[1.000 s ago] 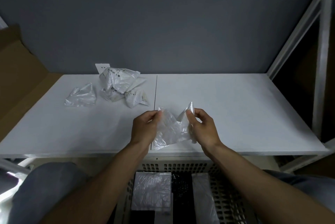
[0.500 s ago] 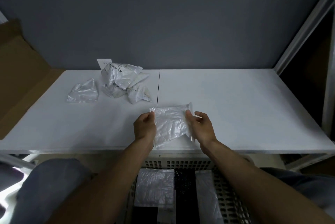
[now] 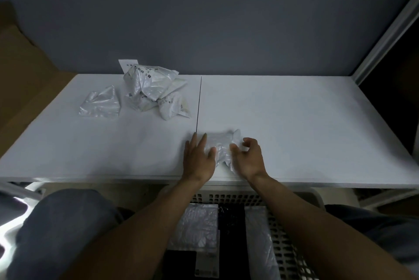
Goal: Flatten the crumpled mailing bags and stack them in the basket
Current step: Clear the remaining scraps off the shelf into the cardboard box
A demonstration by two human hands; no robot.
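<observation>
A crumpled white mailing bag (image 3: 221,143) lies on the white table (image 3: 294,125) near its front edge. My left hand (image 3: 198,159) presses flat on the bag's left part, fingers straight. My right hand (image 3: 248,159) sits at the bag's right edge with loosely curled fingers and a gap between thumb and fingers; the view is blurred there. Below the table edge stands a white perforated basket (image 3: 238,196) with flattened bags (image 3: 197,227) stacked inside. A pile of crumpled bags (image 3: 152,84) and a separate one (image 3: 101,104) lie at the back left.
A brown cardboard box (image 3: 25,71) stands left of the table. A grey wall is behind it, and a metal frame post (image 3: 385,37) rises at the right. A dark seam (image 3: 199,103) splits the tabletop. My knees flank the basket.
The bag went from being held up and stretched between both hands to lying on the table. My left hand let go and now presses flat; my right hand loosened its hold.
</observation>
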